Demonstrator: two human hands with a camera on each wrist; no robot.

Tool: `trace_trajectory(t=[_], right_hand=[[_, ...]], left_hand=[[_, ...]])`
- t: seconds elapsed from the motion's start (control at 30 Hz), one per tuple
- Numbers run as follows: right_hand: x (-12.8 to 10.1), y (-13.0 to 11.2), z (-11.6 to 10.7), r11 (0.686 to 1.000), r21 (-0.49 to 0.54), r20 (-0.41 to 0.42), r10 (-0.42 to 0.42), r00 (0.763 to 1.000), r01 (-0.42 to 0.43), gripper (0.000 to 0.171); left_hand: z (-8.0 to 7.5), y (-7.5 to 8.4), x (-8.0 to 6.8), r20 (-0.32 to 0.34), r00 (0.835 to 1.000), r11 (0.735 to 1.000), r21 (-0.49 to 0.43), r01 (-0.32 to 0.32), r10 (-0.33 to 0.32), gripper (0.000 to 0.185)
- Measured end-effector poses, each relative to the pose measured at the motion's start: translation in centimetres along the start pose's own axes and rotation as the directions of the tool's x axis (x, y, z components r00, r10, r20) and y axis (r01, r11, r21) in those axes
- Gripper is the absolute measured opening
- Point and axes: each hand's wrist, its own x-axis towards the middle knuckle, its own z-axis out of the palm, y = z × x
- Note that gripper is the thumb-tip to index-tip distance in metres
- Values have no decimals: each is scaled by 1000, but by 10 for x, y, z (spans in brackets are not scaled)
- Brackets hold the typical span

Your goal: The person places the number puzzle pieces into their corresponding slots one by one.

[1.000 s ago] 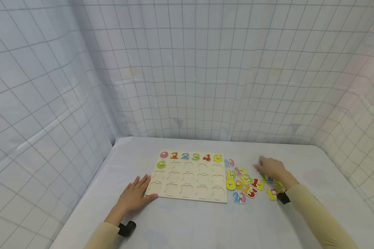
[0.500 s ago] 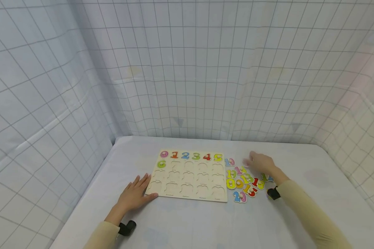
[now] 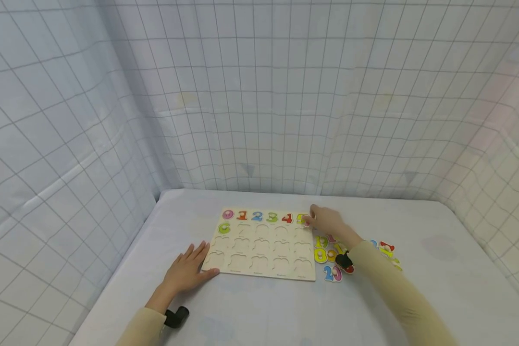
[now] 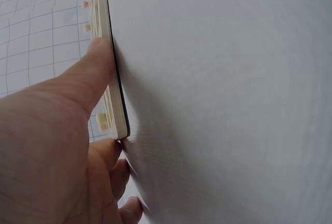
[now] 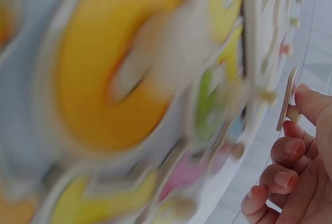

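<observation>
My left hand (image 3: 186, 274) rests with spread fingers at the near left corner of a wooden number puzzle board (image 3: 265, 264). In the left wrist view its thumb (image 4: 91, 73) lies over the board's edge. My right hand (image 3: 328, 222) is at the board's far right corner, beside the yellow 5. The right wrist view shows its thumb and index finger pinching a thin number piece (image 5: 287, 99) by its round knob; its printed face is turned away there. Knobbed pieces 0 to 5 fill the board's back row, with a green 6 (image 3: 224, 228) at the left below them.
Right of the board lie loose number pieces, among them a yellow 8 (image 3: 320, 255) and a blue and pink 20 (image 3: 333, 274). More pieces (image 3: 387, 248) lie farther right. My right forearm (image 3: 385, 283) covers part of the pile. Gridded white cloth (image 3: 277, 120) hangs behind the table.
My right hand has moved left from above the loose pieces to the board's far right corner, carrying a number piece. My left hand has stayed in place.
</observation>
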Motion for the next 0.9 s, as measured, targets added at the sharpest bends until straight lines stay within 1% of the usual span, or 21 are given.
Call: trace_trajectory(t=[0.13,0.3,0.43,0.6,0.73,0.9], right_hand=[[12,-26,8,997,-28,-28,-76,997,76,31],[25,-58,23,990,-46,-24,-135,991,133,30],[36,-84,35,989,-43,-9,-145,989,145,31],[45,-112,47,983,-34,12,-180,984,181,31],[50,-128,53,981,-23,31,-190,981,190,31],[55,-143,57,983,-24,31,-182,983,183,31]], left_hand=[[0,0,-1,-4,1000,1000,2,2,-2,88],[0,0,-1,-6,1000,1000,-7,-5,5,87],[1,-1,-1,-1,1000,1000,-2,-3,3,87],[0,1,-1,3,1000,1000,-2,4,-4,86],[0,1,-1,4,1000,1000,-1,4,-4,86],[1,1,-1,5,1000,1000,3,6,-6,86]])
